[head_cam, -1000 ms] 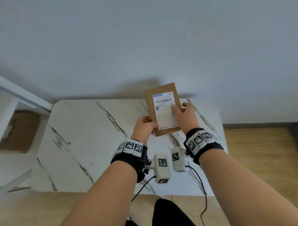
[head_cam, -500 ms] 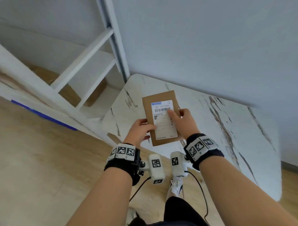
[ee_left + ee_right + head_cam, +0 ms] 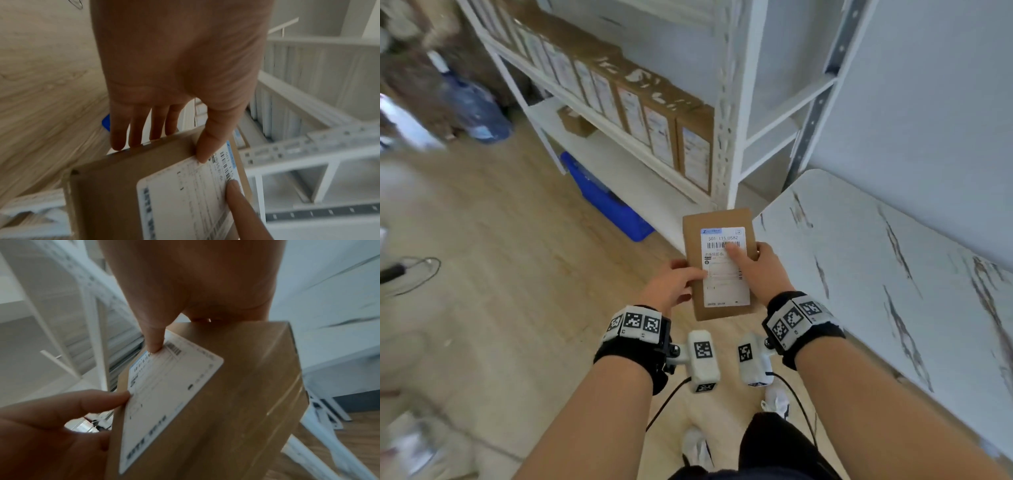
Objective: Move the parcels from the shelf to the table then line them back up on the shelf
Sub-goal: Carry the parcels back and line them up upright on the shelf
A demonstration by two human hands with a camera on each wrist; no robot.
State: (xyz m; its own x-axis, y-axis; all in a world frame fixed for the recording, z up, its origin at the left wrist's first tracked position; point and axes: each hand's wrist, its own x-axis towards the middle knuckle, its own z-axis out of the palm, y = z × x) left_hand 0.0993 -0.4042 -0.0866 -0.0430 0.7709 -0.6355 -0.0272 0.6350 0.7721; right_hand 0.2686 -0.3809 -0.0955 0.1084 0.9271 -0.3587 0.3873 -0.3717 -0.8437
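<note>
I hold one parcel (image 3: 717, 263) in both hands, left hand (image 3: 673, 284) and right hand (image 3: 763, 270) pinching its sides, above the floor between bench (image 3: 859, 260) and shelf (image 3: 619, 150). A row (image 3: 640, 113) is already lined up there; I judge this among the last.

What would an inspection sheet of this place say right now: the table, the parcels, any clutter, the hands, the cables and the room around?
Surface: marble-look table, nothing seen on the part in view.
Job's things: one brown parcel with a white label, held in the air; a row of parcels standing upright on the white shelf.
Clutter: blue bin under the shelf; a small box on a lower level; a water jug, blurred.
Grippers: left hand and right hand both grip the parcel, thumbs on the label.
Cables: black cables hang from the wrist cameras; a cable loop lies on the floor.
Surroundings: wooden floor, pale wall.
</note>
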